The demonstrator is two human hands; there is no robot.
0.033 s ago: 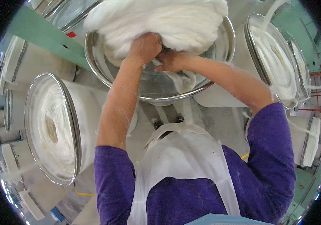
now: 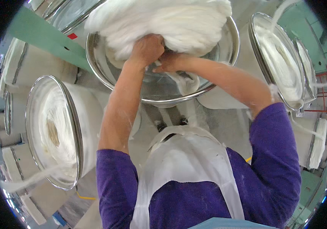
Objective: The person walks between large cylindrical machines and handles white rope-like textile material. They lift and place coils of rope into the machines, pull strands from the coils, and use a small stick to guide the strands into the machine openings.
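A large, thick bundle of white cotton sliver [image 2: 167,26] lies over the far part of a round can with a shiny metal rim [image 2: 159,101]. My left hand [image 2: 148,49] is closed at the near underside of the bundle, knuckles up, its fingertips hidden. Beside it, touching, my right hand [image 2: 174,62] reaches in from the right with its fingers bent under the same bundle; one finger points left. What lies between the two hands is dark and hard to see. A loose strand of sliver [image 2: 188,83] hangs below my right hand inside the can.
A can full of coiled sliver [image 2: 52,129] stands at left, another can [image 2: 280,63] at right. A green beam [image 2: 49,38] crosses the upper left. More cans stand along both sides; loose strands trail through the air at right and lower left.
My right forearm has dropped slightly, and the pointing finger of my right hand has shifted a little left. A strand at lower left has swung into clearer view.
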